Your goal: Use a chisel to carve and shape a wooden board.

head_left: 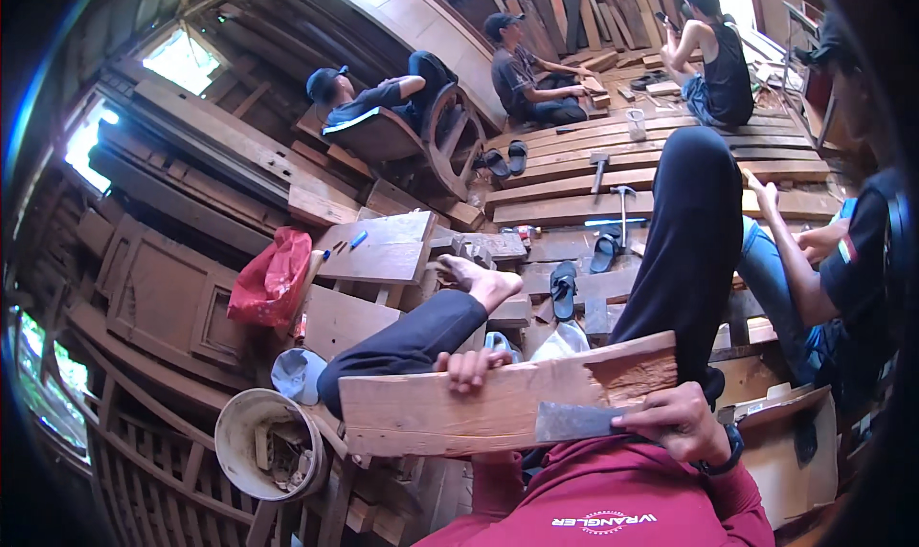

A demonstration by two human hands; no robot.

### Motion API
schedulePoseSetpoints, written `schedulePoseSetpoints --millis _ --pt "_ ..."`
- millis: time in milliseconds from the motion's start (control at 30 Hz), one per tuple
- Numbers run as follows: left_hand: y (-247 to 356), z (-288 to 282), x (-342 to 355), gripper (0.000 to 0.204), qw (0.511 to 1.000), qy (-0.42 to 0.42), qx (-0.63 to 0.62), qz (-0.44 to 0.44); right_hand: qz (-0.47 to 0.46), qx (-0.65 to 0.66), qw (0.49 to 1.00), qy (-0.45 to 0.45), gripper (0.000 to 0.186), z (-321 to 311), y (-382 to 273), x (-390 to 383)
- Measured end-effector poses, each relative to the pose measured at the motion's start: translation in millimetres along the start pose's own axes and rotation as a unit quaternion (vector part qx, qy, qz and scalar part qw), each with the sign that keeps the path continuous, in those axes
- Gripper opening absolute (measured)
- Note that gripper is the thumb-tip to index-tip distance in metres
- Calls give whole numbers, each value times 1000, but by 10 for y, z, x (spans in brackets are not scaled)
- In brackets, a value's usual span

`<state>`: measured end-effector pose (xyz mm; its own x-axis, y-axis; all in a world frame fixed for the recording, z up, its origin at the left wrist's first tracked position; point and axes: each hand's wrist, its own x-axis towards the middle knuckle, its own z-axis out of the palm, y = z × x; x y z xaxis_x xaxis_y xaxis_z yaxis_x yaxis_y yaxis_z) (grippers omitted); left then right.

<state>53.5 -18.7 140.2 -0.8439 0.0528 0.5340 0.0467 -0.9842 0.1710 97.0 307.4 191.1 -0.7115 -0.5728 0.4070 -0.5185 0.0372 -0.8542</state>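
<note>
The left hand (469, 368) grips the board (440, 408), fingers curled over its far edge; its thumb and palm are hidden beneath. The right hand (680, 423) pinches one end of a grey blade (577, 421), which lies flat against the board's near right part. The board is held across the lap, above the shirt (613, 494). A rough, gouged patch marks its right end, just beyond the blade.

Just below the board, the maroon shirt bears white lettering and a small emblem, upside down in this view. A dark wristband (733, 446) shows to the board's right, and beyond it an open cardboard box (775, 475) with a dark oval on it that I cannot identify.

Left of the board stands a bucket (228, 432) containing wood scraps; a pale bluish object beside it is hard to make out. Beyond the board's left end are a red bag (273, 277) and a blue marker (359, 240) on a plank (397, 250). A white bag (565, 341) is partly covered by the board's far edge.

The raised knee (694, 183) beyond the board blocks part of the floor. Past the board lie sandals (563, 293) and a hammer (624, 217). Three people sit farther off; another, right of the board, is partly lost in the dark rim, a small coloured patch on one sleeve.
</note>
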Motion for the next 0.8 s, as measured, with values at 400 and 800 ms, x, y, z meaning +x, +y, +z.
schedulePoseSetpoints --millis 400,800 --pt "-270 -231 46 51 995 -15 -99 14 -24 -87 996 -1 36 33 -214 120" --pt "-1279 -1037 -269 41 965 125 -219 -69 81 -209 973 -62 37 178 -3 96"
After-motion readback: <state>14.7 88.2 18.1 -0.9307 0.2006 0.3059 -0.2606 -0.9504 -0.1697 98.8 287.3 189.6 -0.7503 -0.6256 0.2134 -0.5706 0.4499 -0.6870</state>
